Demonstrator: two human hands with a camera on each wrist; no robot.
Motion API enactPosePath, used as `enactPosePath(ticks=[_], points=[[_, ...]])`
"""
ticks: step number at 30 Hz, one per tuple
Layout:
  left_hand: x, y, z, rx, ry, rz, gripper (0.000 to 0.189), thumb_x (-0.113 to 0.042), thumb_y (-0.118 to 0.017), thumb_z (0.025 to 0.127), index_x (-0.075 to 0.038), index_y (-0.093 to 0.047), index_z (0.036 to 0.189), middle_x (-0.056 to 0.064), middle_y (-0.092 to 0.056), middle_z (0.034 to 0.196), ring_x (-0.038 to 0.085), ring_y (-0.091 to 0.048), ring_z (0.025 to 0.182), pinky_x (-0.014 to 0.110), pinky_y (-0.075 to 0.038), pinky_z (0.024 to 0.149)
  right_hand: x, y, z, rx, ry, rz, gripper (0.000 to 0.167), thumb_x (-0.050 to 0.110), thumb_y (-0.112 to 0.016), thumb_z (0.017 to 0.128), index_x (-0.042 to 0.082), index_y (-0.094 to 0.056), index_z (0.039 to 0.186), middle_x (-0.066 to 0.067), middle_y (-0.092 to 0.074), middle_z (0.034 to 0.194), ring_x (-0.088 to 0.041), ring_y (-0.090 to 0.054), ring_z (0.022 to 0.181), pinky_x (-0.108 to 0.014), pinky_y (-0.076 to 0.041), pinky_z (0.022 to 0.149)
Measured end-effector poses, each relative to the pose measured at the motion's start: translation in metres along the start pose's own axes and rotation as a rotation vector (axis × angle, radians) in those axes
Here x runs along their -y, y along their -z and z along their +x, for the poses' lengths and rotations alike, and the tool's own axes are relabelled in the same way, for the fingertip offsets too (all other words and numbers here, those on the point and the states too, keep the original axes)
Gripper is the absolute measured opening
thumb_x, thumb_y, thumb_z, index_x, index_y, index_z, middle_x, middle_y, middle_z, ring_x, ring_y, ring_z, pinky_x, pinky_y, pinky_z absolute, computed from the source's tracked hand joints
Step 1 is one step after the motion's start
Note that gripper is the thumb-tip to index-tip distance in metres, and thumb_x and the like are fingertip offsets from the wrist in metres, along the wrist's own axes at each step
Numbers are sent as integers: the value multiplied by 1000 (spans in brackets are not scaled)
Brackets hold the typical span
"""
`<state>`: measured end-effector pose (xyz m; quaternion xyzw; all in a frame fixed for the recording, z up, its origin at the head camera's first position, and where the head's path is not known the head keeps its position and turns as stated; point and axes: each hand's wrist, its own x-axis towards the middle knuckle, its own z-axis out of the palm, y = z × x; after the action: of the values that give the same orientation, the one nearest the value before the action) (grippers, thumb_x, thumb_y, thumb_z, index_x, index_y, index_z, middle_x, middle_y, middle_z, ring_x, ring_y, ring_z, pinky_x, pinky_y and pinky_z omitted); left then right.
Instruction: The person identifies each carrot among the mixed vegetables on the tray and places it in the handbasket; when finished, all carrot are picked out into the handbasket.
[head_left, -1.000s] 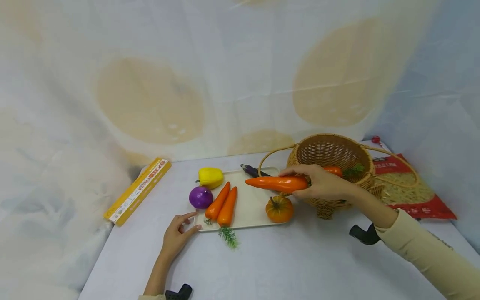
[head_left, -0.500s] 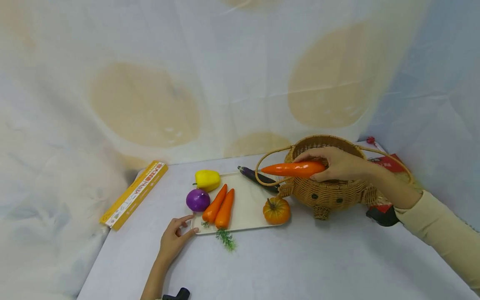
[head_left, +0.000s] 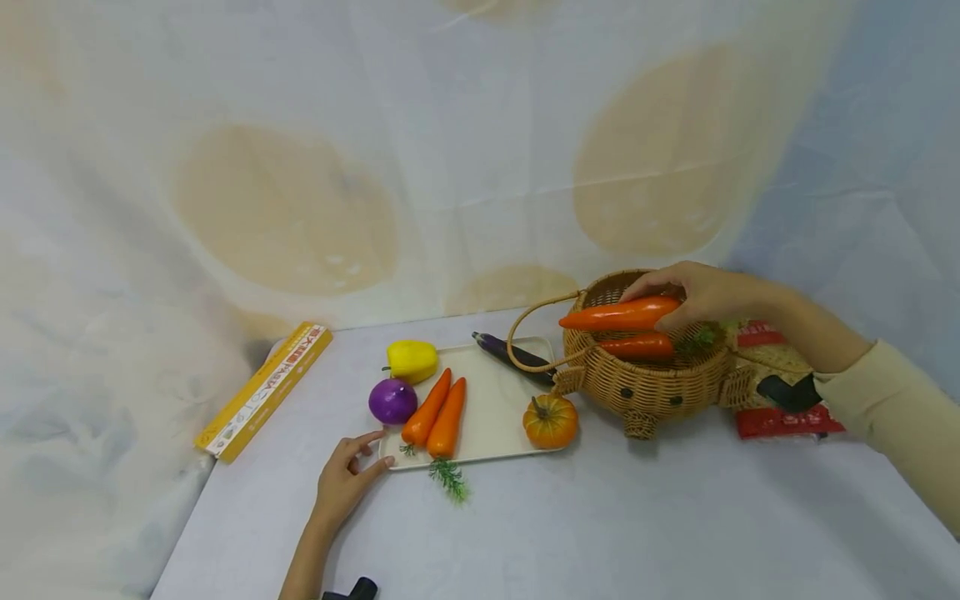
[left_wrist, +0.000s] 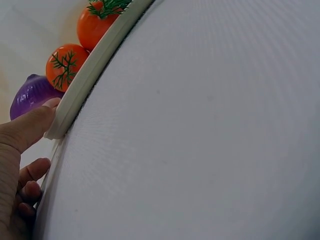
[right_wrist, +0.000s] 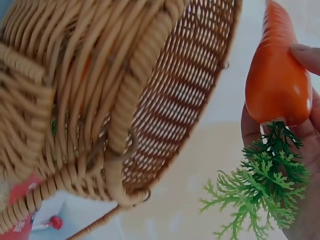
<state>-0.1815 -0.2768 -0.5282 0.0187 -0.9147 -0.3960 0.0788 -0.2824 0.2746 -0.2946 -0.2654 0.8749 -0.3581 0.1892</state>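
Observation:
My right hand grips an orange carrot at its thick end, over the mouth of the wicker basket. In the right wrist view, leafy green tops hang from this carrot. A second carrot lies inside the basket. At the near left corner of the cream tray, my left hand holds the rim between thumb and fingers. Two carrots lie on the tray, beside a purple onion and a yellow bell pepper. An eggplant and a small pumpkin occupy its right side.
The basket's looped handle leans out over the tray's right edge. Behind the right forearm lies a red pasta bag. A long yellow pasta box sits at the table's left side. Patterned cloth hangs behind the table.
My right hand has carried the carrot rightward from above the tray to over the basket opening. My left hand has kept its place at the tray corner; the view has shifted slightly.

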Motion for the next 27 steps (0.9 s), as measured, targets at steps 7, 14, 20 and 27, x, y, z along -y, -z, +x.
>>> enactPosePath(ticks=[7,14,20,27], points=[[0,0,-1,-10,-3,6,45,-34,-82,81,-26,-70,123,-1,-55,95,11,-40,72,25,-31,63,-11,26,0,90,-15,5,55,3,-72,85,1,-54,137,-18,-60,122,-24,-57,92,-34,-53,75],[0,-1,-4,-16,-4,0,45,-34,-83,80,-26,-70,123,-1,-54,94,11,-40,71,25,-31,63,-21,39,7,180,-90,-23,59,2,-70,83,-1,-53,139,-19,-58,130,-24,-55,97,-35,-52,76],[0,-2,-5,-8,-1,-14,45,-35,-83,80,-28,-69,123,-2,-54,94,12,-40,72,25,-31,64,-25,41,23,239,-113,-55,61,-1,-69,78,-4,-54,137,-19,-58,132,-24,-54,106,-34,-49,82],[-3,-3,-7,-5,1,-29,45,-35,-83,80,-29,-70,123,-2,-54,95,12,-40,71,25,-31,63,-33,39,47,287,-144,-79,61,0,-66,75,-6,-55,135,-19,-61,128,-22,-56,102,-34,-48,85]])
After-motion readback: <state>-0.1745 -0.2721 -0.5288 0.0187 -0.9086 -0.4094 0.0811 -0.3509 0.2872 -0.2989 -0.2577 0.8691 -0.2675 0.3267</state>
